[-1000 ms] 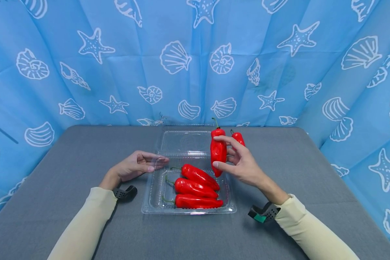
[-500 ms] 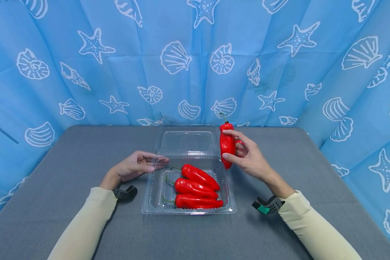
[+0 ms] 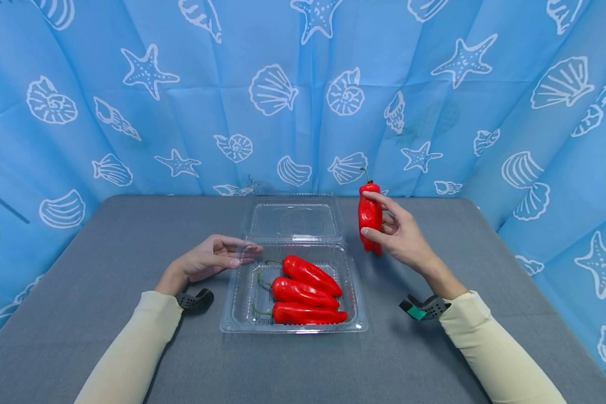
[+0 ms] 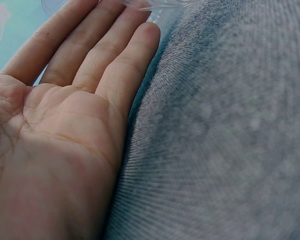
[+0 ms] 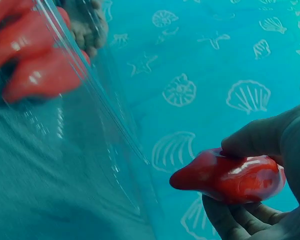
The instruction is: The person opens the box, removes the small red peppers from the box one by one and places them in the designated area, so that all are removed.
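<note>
My right hand (image 3: 401,233) pinches a red pepper (image 3: 370,213) with a green stem, held upright above the table to the right of a clear plastic clamshell container (image 3: 227,314). In the right wrist view, the pepper (image 5: 235,177) lies between thumb and fingers, its tip pointing left. Three more red peppers (image 3: 305,292) lie side by side in the container's base, stems to the left. My left hand (image 3: 209,258) rests at the container's left side with its fingers straight and holding nothing. Its palm (image 4: 60,145) shows in the left wrist view, fingertips by the clear plastic.
The container's lid (image 3: 293,219) lies folded back behind its base. A grey cloth covers the table (image 3: 293,370). Behind the table hangs a blue curtain (image 3: 222,101) printed with shells and starfish. Each wrist wears a black band (image 3: 194,301).
My right hand has carried the pepper from over the container's right edge to the right and back. Another pepper, seen behind that hand earlier, is now hidden or nearly so. The left hand stays put.
</note>
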Available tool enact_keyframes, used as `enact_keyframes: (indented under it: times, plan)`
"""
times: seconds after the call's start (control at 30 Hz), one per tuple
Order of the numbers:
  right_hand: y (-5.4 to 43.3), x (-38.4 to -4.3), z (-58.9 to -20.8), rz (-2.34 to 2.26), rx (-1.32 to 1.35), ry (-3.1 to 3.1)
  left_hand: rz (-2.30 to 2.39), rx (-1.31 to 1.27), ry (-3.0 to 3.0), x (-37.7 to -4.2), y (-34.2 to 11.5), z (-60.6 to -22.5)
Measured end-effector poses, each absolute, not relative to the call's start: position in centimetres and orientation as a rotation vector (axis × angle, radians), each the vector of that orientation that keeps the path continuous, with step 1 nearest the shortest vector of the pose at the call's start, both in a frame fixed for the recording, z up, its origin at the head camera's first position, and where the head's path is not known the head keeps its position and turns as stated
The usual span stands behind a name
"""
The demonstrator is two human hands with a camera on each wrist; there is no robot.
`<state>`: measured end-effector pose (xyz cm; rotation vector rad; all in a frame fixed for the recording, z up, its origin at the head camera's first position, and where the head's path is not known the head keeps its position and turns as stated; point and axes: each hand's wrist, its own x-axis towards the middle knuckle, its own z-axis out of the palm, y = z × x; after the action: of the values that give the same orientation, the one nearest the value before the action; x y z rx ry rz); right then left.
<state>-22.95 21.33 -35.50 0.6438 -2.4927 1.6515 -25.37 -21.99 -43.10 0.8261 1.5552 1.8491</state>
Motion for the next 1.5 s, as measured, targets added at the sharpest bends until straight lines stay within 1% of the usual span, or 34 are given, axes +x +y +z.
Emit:
enact_keyframes:
  times: [0.6, 1.5]
  plan:
    - [25.0, -24.6, -35.7, 1.467, 0.416, -2.623, 1.851, 0.835, 1.549, -25.3, -22.0, -43.1]
    - [27.5, -26.5, -38.7, 1.398, 0.192, -2.846, 1.845, 0.842, 1.558, -25.4, -22.0, -43.1]
